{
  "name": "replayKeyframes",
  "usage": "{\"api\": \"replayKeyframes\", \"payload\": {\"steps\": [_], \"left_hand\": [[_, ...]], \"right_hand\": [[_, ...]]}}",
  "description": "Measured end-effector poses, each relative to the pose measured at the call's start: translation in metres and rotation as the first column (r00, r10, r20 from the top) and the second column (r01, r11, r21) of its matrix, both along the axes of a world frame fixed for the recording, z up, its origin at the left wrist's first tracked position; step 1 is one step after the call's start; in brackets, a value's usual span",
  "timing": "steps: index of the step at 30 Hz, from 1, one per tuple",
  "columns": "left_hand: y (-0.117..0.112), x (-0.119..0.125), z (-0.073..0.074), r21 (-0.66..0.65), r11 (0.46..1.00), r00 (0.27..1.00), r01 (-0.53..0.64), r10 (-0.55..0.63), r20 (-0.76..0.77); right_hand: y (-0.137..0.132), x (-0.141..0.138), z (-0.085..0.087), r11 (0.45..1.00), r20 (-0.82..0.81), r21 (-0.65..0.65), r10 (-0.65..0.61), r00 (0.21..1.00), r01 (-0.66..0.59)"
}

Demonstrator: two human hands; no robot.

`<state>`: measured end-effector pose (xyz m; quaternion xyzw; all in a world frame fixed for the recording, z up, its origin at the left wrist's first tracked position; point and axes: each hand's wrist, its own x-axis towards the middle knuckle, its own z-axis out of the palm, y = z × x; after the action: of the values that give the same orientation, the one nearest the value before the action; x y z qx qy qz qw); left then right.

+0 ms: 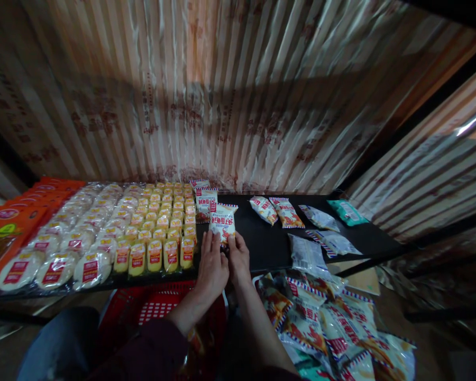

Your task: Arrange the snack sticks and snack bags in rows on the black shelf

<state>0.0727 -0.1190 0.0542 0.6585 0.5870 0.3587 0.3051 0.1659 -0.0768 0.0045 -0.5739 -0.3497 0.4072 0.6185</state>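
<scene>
Both my hands hold one white snack packet (222,221) with red and blue print, upright on the black shelf (269,241). My left hand (211,267) pinches its lower left edge and my right hand (238,257) its lower right edge. Two more packets of the same kind (206,201) stand in a row right behind it. To the left lie rows of small yellow packets (164,222).
Round white cakes in clear wrap (75,235) and orange packs (11,222) fill the shelf's left. Loose packets (286,212) lie on its right part. A pile of packets (333,323) sits below at right, a red basket (150,307) below my arms.
</scene>
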Motion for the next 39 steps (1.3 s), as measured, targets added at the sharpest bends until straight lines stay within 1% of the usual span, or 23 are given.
{"api": "replayKeyframes", "payload": {"steps": [5, 8, 14, 20, 26, 30, 33, 36, 39], "left_hand": [[0.01, 0.002, -0.013, 0.041, 0.999, 1.0, -0.004, 0.004, -0.015], [0.014, 0.004, -0.017, 0.055, 0.998, 1.0, 0.01, -0.009, -0.027], [0.022, 0.004, -0.017, 0.026, 0.999, 1.0, -0.024, 0.024, -0.002], [0.031, 0.003, -0.021, 0.021, 0.998, 0.997, -0.065, 0.065, 0.041], [0.037, 0.002, -0.02, -0.01, 0.995, 0.995, -0.096, 0.097, 0.031], [0.039, 0.002, -0.016, -0.02, 0.993, 0.992, -0.116, 0.117, 0.049], [0.04, 0.002, -0.011, -0.03, 0.992, 0.992, -0.126, 0.127, 0.022], [0.039, 0.003, -0.009, -0.027, 0.992, 0.993, -0.122, 0.122, -0.005], [0.038, 0.004, -0.01, -0.029, 0.993, 0.993, -0.118, 0.118, -0.015]], "right_hand": [[0.016, 0.0, -0.001, 0.999, 0.201, -0.023, -0.025, 0.979, 0.03], [0.023, -0.002, 0.001, 1.0, 0.252, -0.006, -0.023, 0.967, 0.026], [0.035, -0.004, 0.001, 1.0, 0.286, -0.011, -0.003, 0.958, 0.006], [0.042, -0.005, 0.0, 1.0, 0.391, -0.016, 0.018, 0.92, -0.012], [0.045, -0.006, -0.001, 0.998, 0.464, -0.028, 0.055, 0.884, -0.047], [0.044, -0.007, 0.0, 0.997, 0.565, -0.055, 0.072, 0.822, -0.049], [0.041, -0.008, 0.003, 0.997, 0.677, -0.078, 0.073, 0.732, -0.027], [0.041, -0.007, 0.006, 0.997, 0.755, -0.067, 0.08, 0.651, -0.046], [0.042, -0.006, 0.007, 0.996, 0.786, -0.064, 0.088, 0.612, -0.062]]}}
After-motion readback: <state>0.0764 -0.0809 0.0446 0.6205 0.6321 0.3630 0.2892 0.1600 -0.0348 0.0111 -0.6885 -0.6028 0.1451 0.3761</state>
